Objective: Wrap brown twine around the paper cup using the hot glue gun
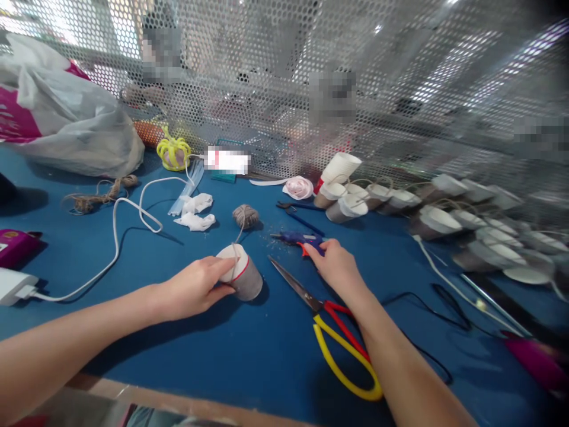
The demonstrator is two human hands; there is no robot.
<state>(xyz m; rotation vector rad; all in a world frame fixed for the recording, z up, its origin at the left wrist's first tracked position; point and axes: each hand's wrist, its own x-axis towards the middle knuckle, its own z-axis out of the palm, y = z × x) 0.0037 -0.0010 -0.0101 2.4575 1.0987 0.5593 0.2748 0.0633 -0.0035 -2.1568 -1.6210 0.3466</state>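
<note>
While left hand (193,287) holds one cup (251,283), right hand (338,267) gripping one glue gun (297,237)

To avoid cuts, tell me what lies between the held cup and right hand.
In the head view, scissor blades lie between the held cup and right hand.
</note>
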